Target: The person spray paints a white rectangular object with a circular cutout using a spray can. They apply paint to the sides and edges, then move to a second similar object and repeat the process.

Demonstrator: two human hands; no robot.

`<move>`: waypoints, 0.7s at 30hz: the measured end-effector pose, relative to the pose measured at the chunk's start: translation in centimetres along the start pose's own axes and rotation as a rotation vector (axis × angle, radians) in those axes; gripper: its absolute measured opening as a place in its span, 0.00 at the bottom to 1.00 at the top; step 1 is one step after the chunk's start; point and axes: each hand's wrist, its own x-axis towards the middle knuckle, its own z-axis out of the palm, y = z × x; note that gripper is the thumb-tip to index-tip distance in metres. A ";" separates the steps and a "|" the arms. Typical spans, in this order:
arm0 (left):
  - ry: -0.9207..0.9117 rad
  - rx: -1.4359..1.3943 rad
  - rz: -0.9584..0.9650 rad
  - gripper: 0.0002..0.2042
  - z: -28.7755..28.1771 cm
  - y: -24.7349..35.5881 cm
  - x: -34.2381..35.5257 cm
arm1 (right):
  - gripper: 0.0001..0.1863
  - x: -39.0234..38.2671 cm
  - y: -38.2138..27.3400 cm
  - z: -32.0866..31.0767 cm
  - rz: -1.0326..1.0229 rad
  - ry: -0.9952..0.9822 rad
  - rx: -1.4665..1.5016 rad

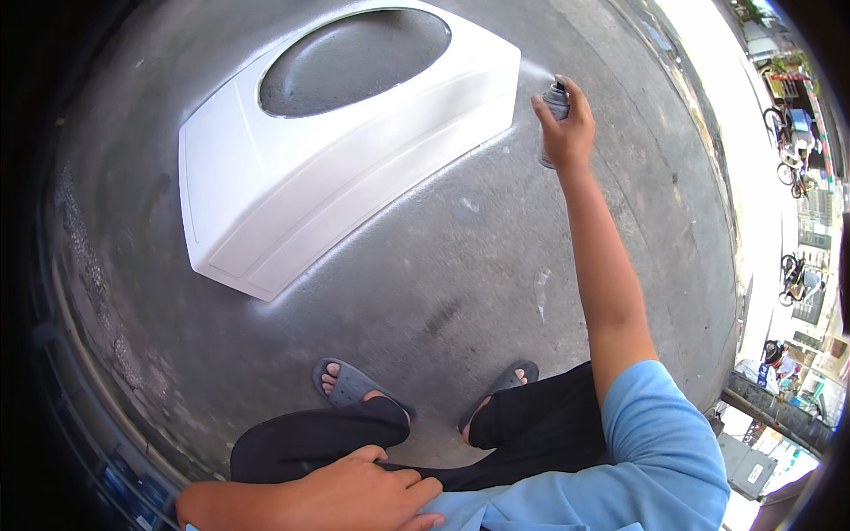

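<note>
My right hand (568,133) is closed on a spray can (555,102), its index finger on the top. A pale mist leaves the nozzle toward the right end of a white appliance panel (345,177) lying on the grey floor. The panel has a large oval opening near its far side and a long curved, grooved face. White overspray edges the floor along its near side. My left hand (390,496) lies across my lap at the lower edge, away from the can, fingers loosely bent and apart, holding nothing I can see.
My feet in grey sandals (341,380) stand on the concrete floor (443,292) below the panel. A metal railing (57,354) runs along the left rim. At the far right are a bright street, parked bicycles (792,168), a pole (770,407) and a grey box (744,465).
</note>
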 end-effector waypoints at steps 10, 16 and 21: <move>0.063 -0.009 0.059 0.22 0.6 0.6 0.4 | 0.29 -11.8 -8.2 4.3 -0.078 -0.168 0.302; 0.118 -0.024 0.027 0.22 2.1 1.3 0.2 | 0.28 -10.8 -3.4 4.5 0.015 -0.135 0.225; 0.164 0.031 0.031 0.22 1.8 1.5 0.8 | 0.30 -7.6 3.2 2.6 0.142 0.106 0.149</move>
